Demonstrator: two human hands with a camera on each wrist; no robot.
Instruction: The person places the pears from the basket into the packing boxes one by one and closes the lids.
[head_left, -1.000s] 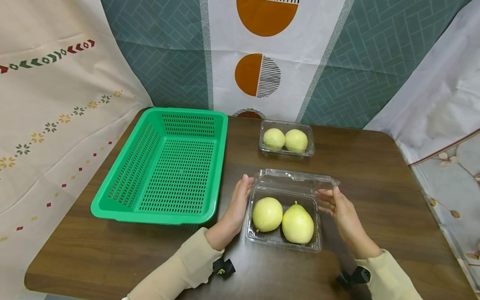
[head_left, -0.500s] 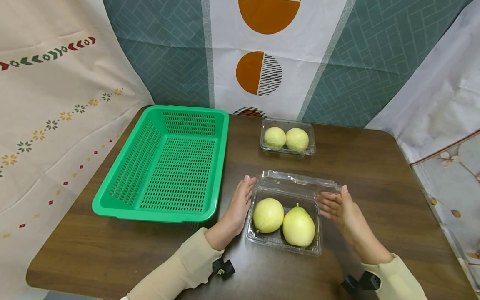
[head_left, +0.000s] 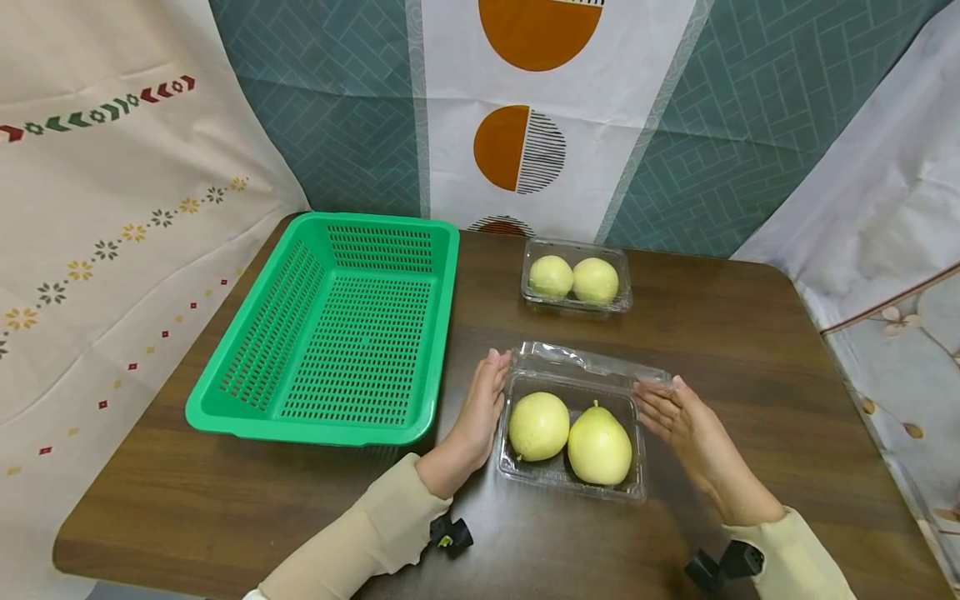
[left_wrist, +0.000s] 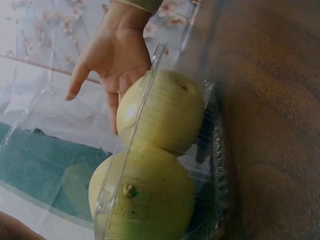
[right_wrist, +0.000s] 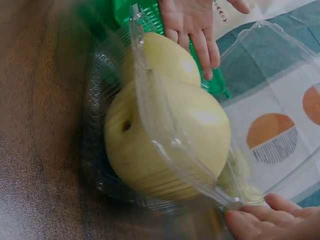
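A clear plastic clamshell box [head_left: 528, 477] sits on the table, its lid [head_left: 592, 360] raised at the far side. Inside lie two pale yellow-green pears, a left pear [head_left: 538, 427] and a right pear [head_left: 599, 446] with its stem pointing away. Along the box's left side stands my left hand [head_left: 477, 410], fingers extended, fingertips at the lid's left end. My right hand [head_left: 693, 437] is on the other side with straight fingers at the lid's right end. In the right wrist view its fingertips [right_wrist: 245, 217] meet the box's edge near the hinge. Neither hand grips a pear.
A green perforated basket [head_left: 315, 432] stands left of my left hand. Behind the open box is a second clear box [head_left: 576, 303] holding two pears. Patterned cloths [head_left: 337, 125] hang behind and beside the wooden table [head_left: 750, 350].
My right hand has shifted slightly right and towards me, its fingers straighter. The lid's right end has dipped a little. My left hand has hardly moved.
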